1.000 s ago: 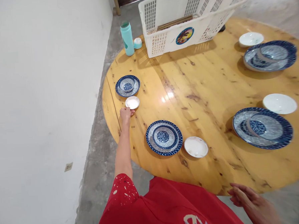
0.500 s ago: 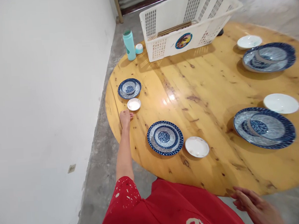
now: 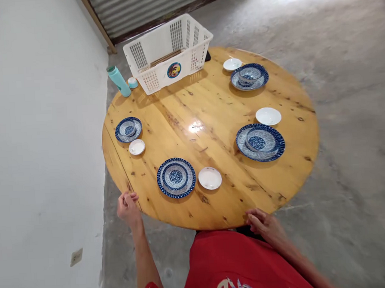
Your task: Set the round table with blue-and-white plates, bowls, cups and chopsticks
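My left hand (image 3: 128, 206) is over the table's left front edge, its fingers loosely bent and apart, with nothing in them. The nearest pieces to it are a small white dish (image 3: 136, 147) and a blue-and-white plate (image 3: 177, 193) with a matching bowl (image 3: 175, 176) on it. My right hand (image 3: 264, 225) is at the front edge, fingers loosely bent and holding nothing I can see. Between the hands, a white dish (image 3: 210, 178) sits right of that plate. Beyond the left dish stands another patterned plate (image 3: 119, 135) with a small bowl (image 3: 127, 128).
The round wooden table (image 3: 190, 105) also bears two bowl-topped plates on the right, one nearer (image 3: 278, 150) and one farther (image 3: 263, 73), with white dishes beside them. At the back stand a white basket (image 3: 160, 79) containing sticks, and a turquoise bottle (image 3: 120, 82). A wall (image 3: 44, 147) rises at left.
My left hand has drawn back from beside the small left dish to the table edge. My right hand now rests higher at the front edge. The view has shifted, showing more table.
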Action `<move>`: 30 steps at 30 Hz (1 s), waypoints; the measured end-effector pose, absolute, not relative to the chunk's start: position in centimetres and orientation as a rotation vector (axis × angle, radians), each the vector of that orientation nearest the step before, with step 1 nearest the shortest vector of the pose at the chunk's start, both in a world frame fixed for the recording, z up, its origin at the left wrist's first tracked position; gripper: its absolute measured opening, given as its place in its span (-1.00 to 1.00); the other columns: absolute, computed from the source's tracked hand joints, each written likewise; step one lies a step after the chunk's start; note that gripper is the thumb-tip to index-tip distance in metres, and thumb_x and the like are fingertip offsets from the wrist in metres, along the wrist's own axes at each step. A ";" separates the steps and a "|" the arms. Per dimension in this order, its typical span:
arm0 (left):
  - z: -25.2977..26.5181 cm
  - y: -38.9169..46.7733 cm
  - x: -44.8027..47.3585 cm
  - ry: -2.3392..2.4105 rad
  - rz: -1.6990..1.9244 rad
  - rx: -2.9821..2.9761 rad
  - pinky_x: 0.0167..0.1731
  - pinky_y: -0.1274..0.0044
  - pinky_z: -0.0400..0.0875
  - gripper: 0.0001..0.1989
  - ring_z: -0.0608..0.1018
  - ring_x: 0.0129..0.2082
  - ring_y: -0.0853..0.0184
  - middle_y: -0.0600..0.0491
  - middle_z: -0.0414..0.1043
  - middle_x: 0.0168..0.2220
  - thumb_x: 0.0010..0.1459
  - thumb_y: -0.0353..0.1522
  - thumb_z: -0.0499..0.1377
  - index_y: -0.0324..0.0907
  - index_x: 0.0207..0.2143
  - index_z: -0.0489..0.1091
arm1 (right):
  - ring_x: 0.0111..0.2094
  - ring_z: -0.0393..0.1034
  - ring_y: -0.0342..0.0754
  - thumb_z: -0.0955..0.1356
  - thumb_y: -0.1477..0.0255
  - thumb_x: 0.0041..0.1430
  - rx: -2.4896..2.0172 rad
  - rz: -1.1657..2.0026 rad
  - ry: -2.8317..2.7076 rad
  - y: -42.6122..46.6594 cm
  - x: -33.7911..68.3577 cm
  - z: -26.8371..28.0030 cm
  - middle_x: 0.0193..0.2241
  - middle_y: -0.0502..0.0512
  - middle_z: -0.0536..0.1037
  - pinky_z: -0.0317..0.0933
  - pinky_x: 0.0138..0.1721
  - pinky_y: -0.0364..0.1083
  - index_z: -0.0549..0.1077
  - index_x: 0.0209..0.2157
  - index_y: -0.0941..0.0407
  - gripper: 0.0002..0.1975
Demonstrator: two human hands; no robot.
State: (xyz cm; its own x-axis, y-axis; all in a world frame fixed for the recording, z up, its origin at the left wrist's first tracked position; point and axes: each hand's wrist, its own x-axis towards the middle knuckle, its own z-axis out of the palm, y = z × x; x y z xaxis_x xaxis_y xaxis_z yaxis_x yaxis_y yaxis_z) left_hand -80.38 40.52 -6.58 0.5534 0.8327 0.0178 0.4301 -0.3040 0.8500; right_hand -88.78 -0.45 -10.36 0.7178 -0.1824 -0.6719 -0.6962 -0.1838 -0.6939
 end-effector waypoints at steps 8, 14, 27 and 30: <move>-5.7 18.4 -86.4 0.661 0.296 1.951 -0.32 0.51 0.55 -0.72 0.60 -0.45 0.34 0.04 0.56 -0.40 0.28 -0.16 0.00 -0.11 -0.20 0.41 | -0.59 0.41 -0.01 0.29 -0.03 -0.17 -1.713 0.499 0.677 -11.6 -93.1 -11.8 -0.59 -0.01 0.51 0.29 -0.49 -0.04 0.44 -0.39 0.06 -0.53; -7.6 -1.6 -90.5 0.290 -0.346 1.915 -0.33 0.50 0.54 -0.68 0.62 -0.41 0.31 0.02 0.59 -0.40 0.29 -0.10 0.03 -0.06 -0.18 0.48 | -0.53 0.45 0.00 0.34 -0.01 -0.20 -1.633 0.407 0.880 -25.4 -99.3 -13.1 -0.52 0.06 0.57 0.37 -0.42 -0.03 0.46 -0.31 0.09 -0.49; -7.8 -18.6 -84.9 -0.042 -0.482 1.961 -0.40 0.57 0.46 -0.71 0.60 -0.50 0.38 0.07 0.60 -0.45 0.25 -0.25 -0.01 -0.09 -0.26 0.50 | -0.53 0.45 -0.01 0.40 0.04 -0.21 -1.433 0.050 1.120 -39.4 -98.6 -12.8 -0.52 0.06 0.54 0.44 -0.43 -0.04 0.45 -0.28 0.12 -0.49; -8.9 -21.9 -81.9 -0.081 -0.511 1.931 -0.40 0.57 0.47 -0.73 0.59 -0.52 0.38 0.09 0.59 -0.47 0.23 -0.28 0.00 -0.11 -0.29 0.49 | -0.54 0.45 -0.02 0.37 -0.01 -0.15 -1.519 0.126 0.964 -40.0 -93.1 -12.4 -0.52 0.06 0.55 0.43 -0.44 -0.06 0.46 -0.26 0.11 -0.47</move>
